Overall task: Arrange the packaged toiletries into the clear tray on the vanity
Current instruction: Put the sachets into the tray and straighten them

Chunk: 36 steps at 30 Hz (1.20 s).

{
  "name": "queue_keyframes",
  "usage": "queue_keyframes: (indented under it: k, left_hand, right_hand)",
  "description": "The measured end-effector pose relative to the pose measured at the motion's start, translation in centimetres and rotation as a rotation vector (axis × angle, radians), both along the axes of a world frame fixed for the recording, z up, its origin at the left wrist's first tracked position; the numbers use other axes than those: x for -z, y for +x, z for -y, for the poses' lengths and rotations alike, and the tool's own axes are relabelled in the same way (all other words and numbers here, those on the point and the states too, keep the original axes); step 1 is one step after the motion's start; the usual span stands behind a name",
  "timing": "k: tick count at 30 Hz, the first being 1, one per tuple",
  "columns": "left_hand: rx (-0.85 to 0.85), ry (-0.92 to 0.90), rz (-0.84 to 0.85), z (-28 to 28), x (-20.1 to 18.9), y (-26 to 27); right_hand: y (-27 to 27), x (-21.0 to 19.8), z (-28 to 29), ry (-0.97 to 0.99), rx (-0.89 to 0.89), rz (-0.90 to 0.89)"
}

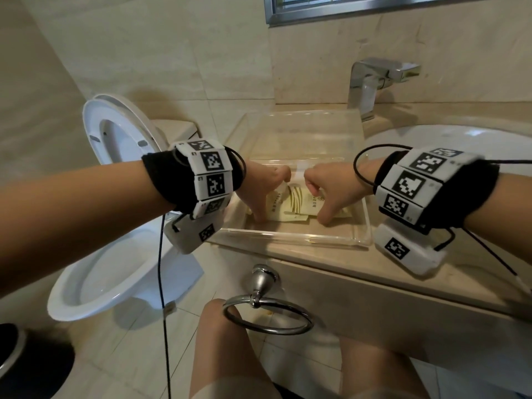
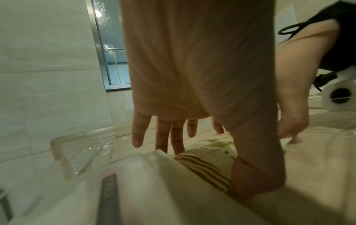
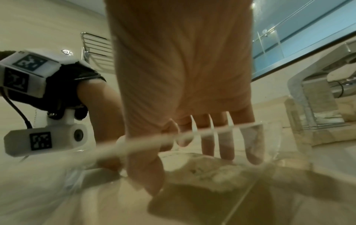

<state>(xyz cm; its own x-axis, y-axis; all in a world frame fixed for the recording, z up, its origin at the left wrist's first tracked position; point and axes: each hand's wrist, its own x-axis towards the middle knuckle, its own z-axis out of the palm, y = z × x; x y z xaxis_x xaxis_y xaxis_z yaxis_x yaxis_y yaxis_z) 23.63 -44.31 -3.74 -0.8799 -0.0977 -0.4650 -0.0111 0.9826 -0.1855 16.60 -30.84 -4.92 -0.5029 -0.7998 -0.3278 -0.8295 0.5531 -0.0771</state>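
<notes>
A clear tray [image 1: 290,236] sits on the beige vanity, left of the basin. Several cream packets [image 1: 296,203], one with dark stripes, lie flat in its near half. Both hands reach down into the tray. My left hand [image 1: 267,197] has its thumb on the packets' near left edge and its straight fingers at their far side. In the left wrist view the left hand [image 2: 192,106] presses its thumb on the striped packet [image 2: 208,164]. My right hand [image 1: 322,197] mirrors it on the right. In the right wrist view the right hand [image 3: 183,106] sets straight fingers against a packet [image 3: 208,170] behind the tray rim [image 3: 146,141].
A chrome faucet [image 1: 371,82] stands behind the tray, and the white basin [image 1: 460,145] lies to its right. An open toilet [image 1: 109,269] is on the left. A chrome towel ring [image 1: 267,315] hangs from the vanity front, above my knees.
</notes>
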Motion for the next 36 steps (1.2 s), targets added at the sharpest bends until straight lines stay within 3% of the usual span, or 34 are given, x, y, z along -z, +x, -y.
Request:
queue_keyframes:
  k: [14, 22, 26, 31, 36]
  left_hand:
    - [-0.078, 0.032, 0.007, 1.3, 0.2, -0.6]
    - [0.035, -0.076, 0.016, 1.7, 0.1, -0.8]
    - [0.08, -0.1, -0.016, 1.9, 0.5, -1.1]
    - [0.078, 0.219, -0.113, 1.7, 0.7, -1.3]
    - [-0.106, 0.425, -0.184, 1.5, -0.3, -1.6]
  right_hand:
    - [-0.6, 0.1, -0.4, 0.009, 0.116, 0.217]
    - [-0.9, -0.1, -1.0, -0.029, 0.061, 0.123]
    - [-1.3, -0.5, -1.2, -0.117, 0.073, 0.211]
    - [-1.4, -2.1, -1.8, -0.263, 0.103, 0.289]
    - [-1.5, -3.4, -2.5, -0.363, 0.128, 0.332]
